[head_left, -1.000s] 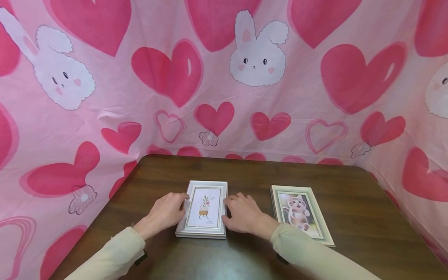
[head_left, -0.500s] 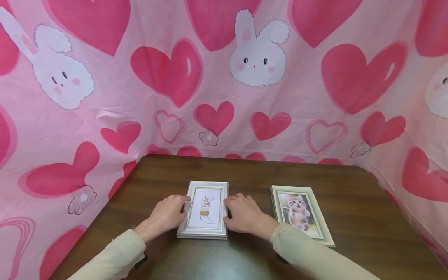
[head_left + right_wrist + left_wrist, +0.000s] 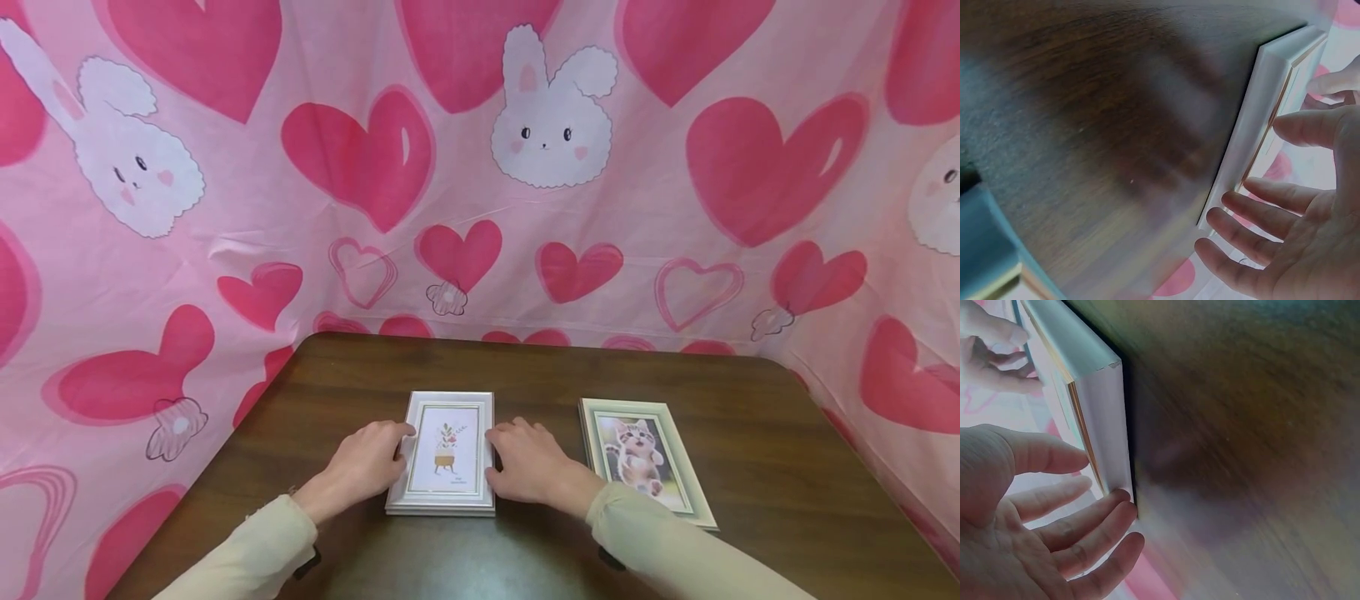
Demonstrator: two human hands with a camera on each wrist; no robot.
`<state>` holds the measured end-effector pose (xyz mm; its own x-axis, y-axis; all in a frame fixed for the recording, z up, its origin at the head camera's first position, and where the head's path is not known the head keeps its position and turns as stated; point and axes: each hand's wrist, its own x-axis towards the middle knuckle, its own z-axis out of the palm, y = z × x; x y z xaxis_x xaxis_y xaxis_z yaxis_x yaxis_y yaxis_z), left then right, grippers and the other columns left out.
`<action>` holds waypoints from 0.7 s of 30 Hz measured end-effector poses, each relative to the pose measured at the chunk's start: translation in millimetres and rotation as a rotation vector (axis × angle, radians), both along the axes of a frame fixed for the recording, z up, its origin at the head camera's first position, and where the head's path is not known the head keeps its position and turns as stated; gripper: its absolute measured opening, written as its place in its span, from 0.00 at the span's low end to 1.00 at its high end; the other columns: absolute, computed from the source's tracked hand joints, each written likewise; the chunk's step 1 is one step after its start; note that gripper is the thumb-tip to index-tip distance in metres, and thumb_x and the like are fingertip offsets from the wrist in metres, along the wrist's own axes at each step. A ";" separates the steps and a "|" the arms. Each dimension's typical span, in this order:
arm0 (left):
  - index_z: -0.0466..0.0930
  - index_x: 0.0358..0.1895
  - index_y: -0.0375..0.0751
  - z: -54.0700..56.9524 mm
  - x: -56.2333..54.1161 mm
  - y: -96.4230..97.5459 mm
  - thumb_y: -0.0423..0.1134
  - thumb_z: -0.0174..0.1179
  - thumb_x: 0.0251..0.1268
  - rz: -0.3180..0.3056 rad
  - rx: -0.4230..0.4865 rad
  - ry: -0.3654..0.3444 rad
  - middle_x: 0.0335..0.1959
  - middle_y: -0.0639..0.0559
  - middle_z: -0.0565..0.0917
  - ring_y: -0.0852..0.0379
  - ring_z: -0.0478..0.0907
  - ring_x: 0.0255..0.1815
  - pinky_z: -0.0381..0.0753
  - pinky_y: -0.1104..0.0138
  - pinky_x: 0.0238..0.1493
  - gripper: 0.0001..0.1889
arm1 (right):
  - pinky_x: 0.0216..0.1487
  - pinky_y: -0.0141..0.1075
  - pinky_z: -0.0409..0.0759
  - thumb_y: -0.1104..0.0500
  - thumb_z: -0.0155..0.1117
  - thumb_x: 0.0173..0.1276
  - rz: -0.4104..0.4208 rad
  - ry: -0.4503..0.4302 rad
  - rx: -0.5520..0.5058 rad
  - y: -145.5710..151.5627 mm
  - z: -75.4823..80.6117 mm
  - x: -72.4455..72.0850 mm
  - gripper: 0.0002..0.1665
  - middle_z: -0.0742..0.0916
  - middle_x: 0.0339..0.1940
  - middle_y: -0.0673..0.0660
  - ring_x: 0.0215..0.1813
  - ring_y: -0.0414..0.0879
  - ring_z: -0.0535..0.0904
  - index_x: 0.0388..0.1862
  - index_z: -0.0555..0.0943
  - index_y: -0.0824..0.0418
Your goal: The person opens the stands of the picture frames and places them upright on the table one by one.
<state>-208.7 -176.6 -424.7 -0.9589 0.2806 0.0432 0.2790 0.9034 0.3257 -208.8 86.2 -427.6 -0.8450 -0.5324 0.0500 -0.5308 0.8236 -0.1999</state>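
A white picture frame (image 3: 450, 450) with a print of a potted plant lies flat on the dark wooden table (image 3: 540, 371), between both hands. My left hand (image 3: 363, 467) touches its left side with thumb and fingertips. On the opposite side, my right hand (image 3: 536, 462) rests its thumb and fingertips against the edge. Both wrist views show loosely spread, relaxed fingers along the white frame's side (image 3: 1107, 419), not wrapped round it. To the right lies a pale green picture frame (image 3: 648, 462) with a kitten photo, partly behind the right sleeve.
A pink cloth (image 3: 637, 208) with hearts and rabbits hangs behind the table and along both sides. In the right wrist view, a corner of the green frame (image 3: 991, 244) shows at lower left. Bare tabletop separates the two frames.
The white picture frame has slid slightly to the right and a little nearer, both hands moving along with it. The green picture frame has stayed in place.
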 end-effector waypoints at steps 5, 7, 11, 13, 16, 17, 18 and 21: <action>0.88 0.56 0.37 -0.1 1.7 2.9 0.31 0.74 0.61 -0.010 0.016 -0.012 0.44 0.44 0.87 0.52 0.76 0.35 0.81 0.58 0.38 0.19 | 0.54 0.53 0.81 0.46 0.72 0.67 0.006 0.010 -0.005 5.4 -0.2 1.0 0.28 0.89 0.56 0.59 0.52 0.53 0.81 0.59 0.86 0.62; 0.88 0.56 0.37 -0.3 2.6 4.1 0.31 0.74 0.61 -0.017 0.018 -0.012 0.44 0.44 0.87 0.52 0.76 0.35 0.81 0.58 0.38 0.18 | 0.54 0.53 0.81 0.46 0.72 0.67 0.008 0.013 -0.009 8.0 -0.1 1.4 0.27 0.89 0.56 0.59 0.52 0.53 0.81 0.58 0.86 0.62; 0.88 0.56 0.37 -2.0 2.7 5.5 0.32 0.74 0.62 -0.026 0.032 -0.014 0.47 0.44 0.87 0.52 0.77 0.36 0.81 0.58 0.39 0.18 | 0.54 0.53 0.82 0.48 0.73 0.66 0.007 -0.005 -0.036 13.1 0.4 1.6 0.28 0.89 0.55 0.59 0.51 0.53 0.81 0.59 0.86 0.64; 0.88 0.57 0.38 -2.6 2.3 4.8 0.32 0.74 0.62 -0.022 0.044 -0.022 0.49 0.43 0.88 0.51 0.78 0.38 0.84 0.56 0.43 0.19 | 0.55 0.53 0.82 0.48 0.74 0.66 -0.004 -0.030 -0.062 15.2 1.1 1.5 0.30 0.89 0.56 0.60 0.52 0.53 0.81 0.61 0.85 0.64; 0.87 0.59 0.38 -1.2 1.2 0.6 0.34 0.75 0.62 -0.026 0.094 -0.067 0.53 0.43 0.87 0.51 0.80 0.41 0.85 0.53 0.48 0.21 | 0.56 0.52 0.82 0.49 0.76 0.64 -0.024 -0.069 -0.119 18.5 2.1 0.5 0.35 0.87 0.60 0.61 0.54 0.54 0.80 0.66 0.82 0.65; 0.86 0.60 0.38 -1.0 0.4 -2.0 0.35 0.76 0.62 -0.036 0.118 -0.088 0.55 0.42 0.87 0.51 0.80 0.42 0.85 0.51 0.51 0.23 | 0.58 0.53 0.81 0.49 0.77 0.64 -0.033 -0.087 -0.140 19.8 2.3 -0.2 0.37 0.86 0.63 0.61 0.56 0.55 0.79 0.68 0.81 0.65; 0.85 0.62 0.38 -0.5 -0.6 -5.4 0.35 0.77 0.61 -0.055 0.145 -0.109 0.56 0.42 0.86 0.51 0.81 0.44 0.85 0.49 0.54 0.24 | 0.60 0.54 0.80 0.48 0.78 0.63 -0.043 -0.101 -0.161 21.4 2.6 -1.3 0.40 0.85 0.65 0.62 0.59 0.57 0.78 0.70 0.79 0.65; 0.82 0.66 0.36 -0.6 -5.8 -17.8 0.39 0.79 0.59 -0.146 0.226 -0.163 0.60 0.41 0.85 0.48 0.82 0.51 0.82 0.46 0.58 0.31 | 0.66 0.58 0.74 0.47 0.78 0.63 -0.056 -0.141 -0.216 26.8 1.8 -7.2 0.47 0.80 0.72 0.63 0.66 0.59 0.74 0.76 0.73 0.65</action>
